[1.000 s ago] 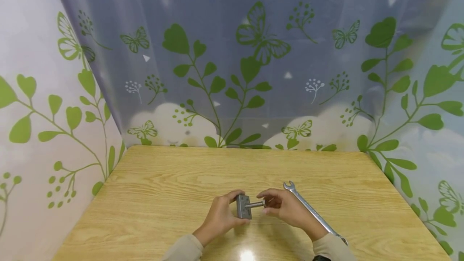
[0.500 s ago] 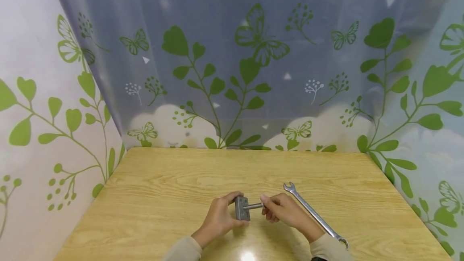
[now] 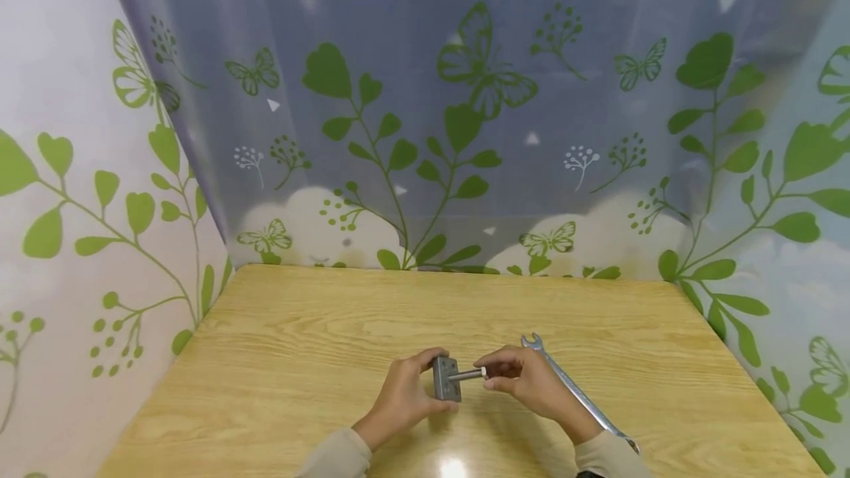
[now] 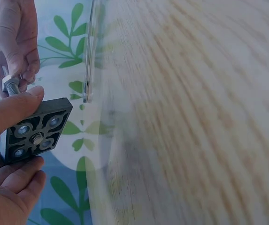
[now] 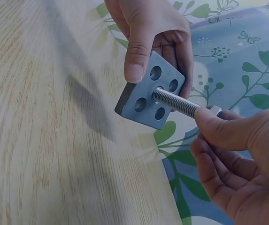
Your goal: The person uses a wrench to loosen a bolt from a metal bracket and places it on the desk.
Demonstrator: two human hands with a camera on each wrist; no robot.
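My left hand [image 3: 406, 389] grips a square grey metal plate [image 3: 446, 380] by its edges, thumb on one side and fingers on the other. Several round holes surround the plate's centre in the right wrist view. Through that centre runs a threaded bolt [image 5: 177, 102], its long shank sticking out toward the right; its end shows on the recessed side of the plate [image 4: 54, 122]. At the hex head [image 4: 9, 83], my right hand [image 3: 531, 380] pinches the bolt with thumb and curled fingers. Both hands hold the pieces above the wooden table.
A combination wrench [image 3: 584, 398] lies slantwise on the table [image 3: 319, 330], close beside and partly behind the right forearm. Patterned cloth panels [image 3: 372, 131] with green leaves and butterflies stand along the back and both sides.
The right hand's fingers have rolled around the bolt head, thumb forward half a second ago and drawn back now. Left hand and plate stay nearly in place; the wrench has not moved.
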